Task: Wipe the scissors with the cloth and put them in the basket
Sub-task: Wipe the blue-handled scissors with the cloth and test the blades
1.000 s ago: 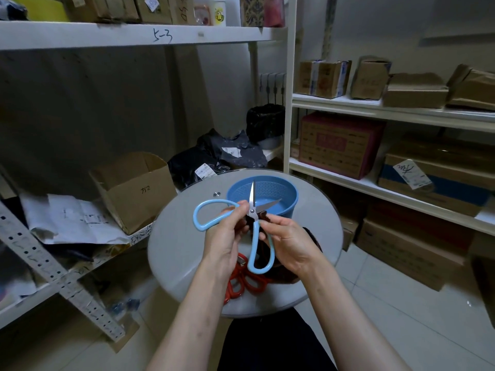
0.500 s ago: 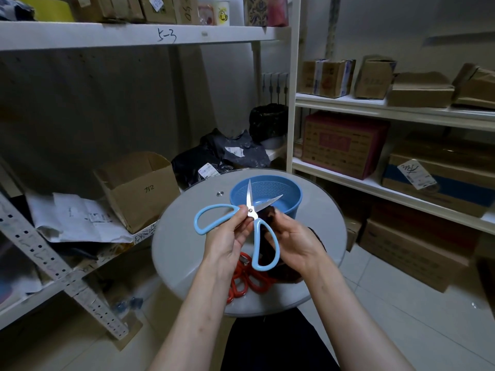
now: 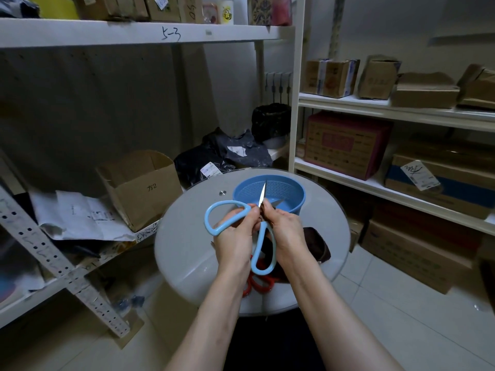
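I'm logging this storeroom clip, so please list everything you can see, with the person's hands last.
blue-handled scissors: one pair, light blue, blades open, held above the table
dark cloth: one, dark brown, on the table under the right hand, one end up at the blades
basket: one, blue, far side of the table
red-handled scissors: one pair, red, on the table beneath the hands
round table: one, pale grey, centre
open cardboard box: one, brown, left shelf
papers: several, white, beside that box
black bags: a few, black, back shelf
cardboard boxes: many, mostly brown, right shelves
left hand: one, grips a blue handle
right hand: one, pinches the cloth against a blade
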